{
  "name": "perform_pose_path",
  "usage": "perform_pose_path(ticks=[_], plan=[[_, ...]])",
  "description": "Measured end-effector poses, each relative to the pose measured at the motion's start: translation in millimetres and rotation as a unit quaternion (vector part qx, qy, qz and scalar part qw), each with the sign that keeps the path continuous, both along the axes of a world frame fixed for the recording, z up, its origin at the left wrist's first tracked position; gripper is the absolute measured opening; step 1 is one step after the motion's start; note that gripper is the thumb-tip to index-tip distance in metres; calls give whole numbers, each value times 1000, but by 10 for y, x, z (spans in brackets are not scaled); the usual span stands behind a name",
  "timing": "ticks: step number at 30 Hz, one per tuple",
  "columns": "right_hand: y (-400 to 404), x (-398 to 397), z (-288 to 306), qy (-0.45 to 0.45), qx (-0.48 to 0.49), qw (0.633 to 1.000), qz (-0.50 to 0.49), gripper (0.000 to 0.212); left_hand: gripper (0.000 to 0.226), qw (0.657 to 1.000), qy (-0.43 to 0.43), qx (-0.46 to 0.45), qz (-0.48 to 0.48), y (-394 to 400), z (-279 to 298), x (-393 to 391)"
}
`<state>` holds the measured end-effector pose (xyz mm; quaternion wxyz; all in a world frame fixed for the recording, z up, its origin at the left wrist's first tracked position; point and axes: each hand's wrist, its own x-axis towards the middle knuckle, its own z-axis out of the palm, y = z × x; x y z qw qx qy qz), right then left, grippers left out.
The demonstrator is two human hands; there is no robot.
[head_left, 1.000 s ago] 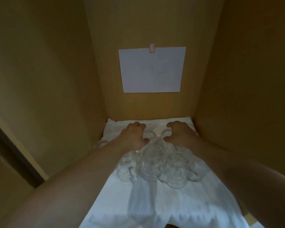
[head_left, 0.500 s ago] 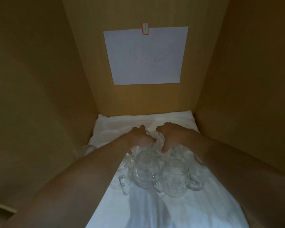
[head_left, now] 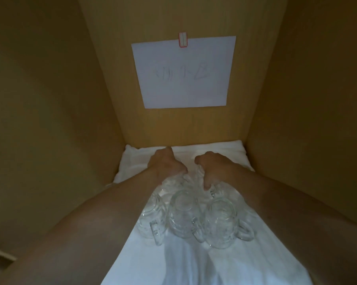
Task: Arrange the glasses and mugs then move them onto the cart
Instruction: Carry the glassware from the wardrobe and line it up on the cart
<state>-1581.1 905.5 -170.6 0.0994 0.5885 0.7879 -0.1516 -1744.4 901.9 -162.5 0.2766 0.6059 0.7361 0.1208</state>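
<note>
Left hand (head_left: 166, 165) and right hand (head_left: 215, 168) palm-down, fingers curled onto rear glass mugs (head_left: 191, 179)

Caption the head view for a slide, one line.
Both hands, left and right, reach among glass mugs on a white cloth inside a wooden cupboard.

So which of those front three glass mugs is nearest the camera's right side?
The right-hand mug, with its handle sticking out right; the middle mug and left mug sit beside it.
</note>
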Motion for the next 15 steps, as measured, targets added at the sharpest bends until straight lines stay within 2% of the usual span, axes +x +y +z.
perform_pose_path(ticks=[3, 5, 8, 9, 11, 13, 15], plan=[[-57, -7, 159, 49, 68, 996, -27, 86, 71, 998, -10, 58, 20, 4, 219, -114], [-107, 7, 317, 95, 116, 986, -67, 89, 74, 994, -39, 92, 45, -30, 396, -192], [-169, 53, 563, 221, 180, 940, -186, 95, 85, 978, -137, 117, 105, -130, 625, -327], [-213, 61, 639, 291, 183, 908, -239, 98, 91, 964, -194, 123, 135, -176, 678, -383], [-321, 89, 761, 467, 156, 806, -327, 89, 99, 922, -315, 130, 186, -277, 773, -485], [-452, 119, 848, 608, 108, 711, -336, 60, 85, 868, -430, 124, 213, -468, 930, -526], [-597, 136, 949, 690, 57, 655, -304, 47, 58, 825, -506, 114, 225, -636, 1083, -542]])
